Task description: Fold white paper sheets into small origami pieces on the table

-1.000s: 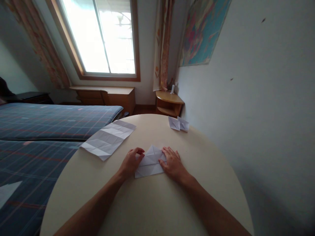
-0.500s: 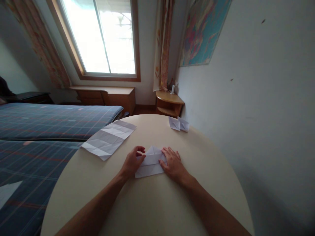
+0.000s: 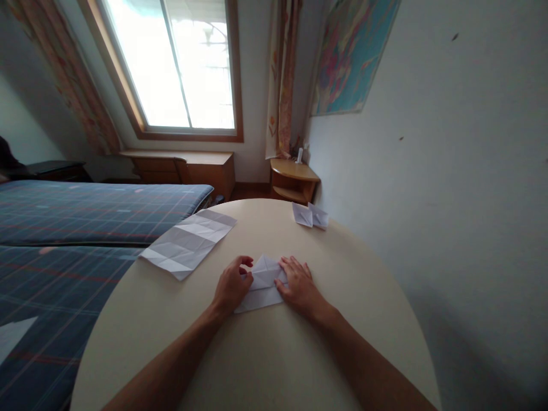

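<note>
A partly folded white paper (image 3: 262, 283) lies on the round cream table (image 3: 265, 354) in front of me. My left hand (image 3: 231, 285) is curled at the paper's left edge, its fingertips pinching a flap. My right hand (image 3: 299, 285) lies flat with fingers spread on the paper's right side, pressing it down.
A creased, unfolded white sheet (image 3: 188, 242) rests at the table's left edge. Two small folded paper pieces (image 3: 310, 215) sit at the far right near the wall. A bed with a blue plaid cover (image 3: 64, 228) stands to the left, a wooden corner shelf (image 3: 293, 180) beyond the table.
My left hand has slid a little to the right and further over the paper's left edge, drawing the flap inward. The right hand has stayed pressed in place.
</note>
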Demonstrator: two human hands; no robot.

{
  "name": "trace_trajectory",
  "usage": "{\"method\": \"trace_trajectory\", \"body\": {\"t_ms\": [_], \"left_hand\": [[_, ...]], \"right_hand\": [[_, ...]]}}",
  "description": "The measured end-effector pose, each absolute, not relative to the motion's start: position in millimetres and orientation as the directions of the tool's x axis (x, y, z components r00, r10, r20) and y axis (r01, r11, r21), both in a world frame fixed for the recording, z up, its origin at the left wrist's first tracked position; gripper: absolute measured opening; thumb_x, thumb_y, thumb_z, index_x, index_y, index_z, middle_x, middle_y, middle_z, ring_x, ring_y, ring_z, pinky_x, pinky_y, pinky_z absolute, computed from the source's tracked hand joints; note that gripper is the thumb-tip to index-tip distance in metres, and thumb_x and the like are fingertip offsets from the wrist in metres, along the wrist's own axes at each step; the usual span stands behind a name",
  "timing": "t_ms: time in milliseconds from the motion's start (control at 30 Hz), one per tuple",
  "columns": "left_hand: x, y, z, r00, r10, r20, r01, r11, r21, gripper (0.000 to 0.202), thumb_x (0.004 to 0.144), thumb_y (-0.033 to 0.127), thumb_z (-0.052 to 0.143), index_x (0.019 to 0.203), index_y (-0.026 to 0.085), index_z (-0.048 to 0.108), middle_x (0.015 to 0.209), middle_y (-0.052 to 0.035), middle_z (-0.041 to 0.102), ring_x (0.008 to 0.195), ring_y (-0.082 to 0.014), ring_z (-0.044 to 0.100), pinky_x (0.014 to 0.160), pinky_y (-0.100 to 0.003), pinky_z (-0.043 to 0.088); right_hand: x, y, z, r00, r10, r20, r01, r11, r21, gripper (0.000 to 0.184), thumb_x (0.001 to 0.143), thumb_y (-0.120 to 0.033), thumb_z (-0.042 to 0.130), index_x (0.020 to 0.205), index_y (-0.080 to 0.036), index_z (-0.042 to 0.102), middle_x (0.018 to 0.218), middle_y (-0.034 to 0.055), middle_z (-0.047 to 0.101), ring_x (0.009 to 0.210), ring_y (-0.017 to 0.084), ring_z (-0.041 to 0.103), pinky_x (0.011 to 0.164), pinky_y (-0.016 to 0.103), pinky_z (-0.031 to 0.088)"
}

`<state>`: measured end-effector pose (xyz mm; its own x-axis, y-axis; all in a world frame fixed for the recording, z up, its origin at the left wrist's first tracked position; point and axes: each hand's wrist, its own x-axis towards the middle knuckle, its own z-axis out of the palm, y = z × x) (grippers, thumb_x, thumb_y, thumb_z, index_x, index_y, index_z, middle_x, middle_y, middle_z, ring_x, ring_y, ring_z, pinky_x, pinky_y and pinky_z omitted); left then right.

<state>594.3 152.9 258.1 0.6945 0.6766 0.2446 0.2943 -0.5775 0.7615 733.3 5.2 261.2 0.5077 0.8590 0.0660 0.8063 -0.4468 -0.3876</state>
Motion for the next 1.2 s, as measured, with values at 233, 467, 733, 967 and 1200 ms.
{"method": "trace_trajectory", "body": {"t_ms": [233, 467, 733, 967, 1200], "left_hand": [[593, 149, 262, 0.722, 0.617, 0.313, 0.395, -0.739, 0.546, 0.026, 0.081, 0.011, 0.053, 0.102, 0.021, 0.062, 0.103, -0.0051, 0.068, 0.090, -0.0205, 0.064, 0.087, -0.035, 0.049], [586, 124, 272, 0.838, 0.361, 0.409, 0.247, -0.919, 0.307, 0.018, 0.090, 0.020, 0.055, 0.106, 0.023, 0.061, 0.110, -0.0056, 0.066, 0.101, -0.0232, 0.060, 0.095, -0.040, 0.045], [585, 106, 270, 0.910, 0.303, 0.282, 0.226, -0.934, 0.275, 0.034, 0.095, 0.030, 0.048, 0.128, 0.026, 0.056, 0.125, -0.0072, 0.062, 0.112, -0.0252, 0.057, 0.092, -0.040, 0.049], [585, 107, 274, 0.914, 0.318, 0.252, 0.258, -0.935, 0.243, 0.027, 0.094, 0.028, 0.050, 0.118, 0.023, 0.060, 0.117, -0.0079, 0.063, 0.110, -0.0259, 0.055, 0.096, -0.042, 0.047], [582, 107, 280, 0.934, 0.263, 0.241, 0.203, -0.947, 0.247, 0.021, 0.091, 0.037, 0.054, 0.101, 0.020, 0.061, 0.110, -0.0083, 0.062, 0.104, -0.0250, 0.057, 0.089, -0.038, 0.049]], "right_hand": [[732, 5, 263, 0.513, 0.856, 0.054, 0.805, -0.459, -0.375, 0.055, 0.091, -0.036, 0.047, 0.143, -0.016, 0.046, 0.154, 0.0114, 0.038, 0.146, 0.025, 0.025, 0.119, 0.050, 0.011], [734, 2, 264, 0.503, 0.862, 0.061, 0.808, -0.444, -0.387, 0.054, 0.094, -0.039, 0.045, 0.142, -0.016, 0.047, 0.153, 0.0107, 0.039, 0.145, 0.026, 0.026, 0.119, 0.049, 0.012], [742, 3, 269, 0.510, 0.859, 0.041, 0.780, -0.442, -0.443, 0.048, 0.090, -0.029, 0.049, 0.136, -0.018, 0.054, 0.150, 0.0098, 0.045, 0.144, 0.025, 0.029, 0.118, 0.052, 0.013], [741, 2, 276, 0.545, 0.829, 0.126, 0.753, -0.417, -0.509, 0.023, 0.086, -0.027, 0.055, 0.095, -0.020, 0.075, 0.138, 0.0080, 0.057, 0.139, 0.028, 0.037, 0.117, 0.053, 0.019], [749, 0, 273, 0.431, 0.880, 0.200, 0.828, -0.298, -0.475, 0.043, 0.086, -0.021, 0.053, 0.127, -0.014, 0.064, 0.137, 0.0095, 0.059, 0.139, 0.028, 0.037, 0.117, 0.048, 0.024]]}}
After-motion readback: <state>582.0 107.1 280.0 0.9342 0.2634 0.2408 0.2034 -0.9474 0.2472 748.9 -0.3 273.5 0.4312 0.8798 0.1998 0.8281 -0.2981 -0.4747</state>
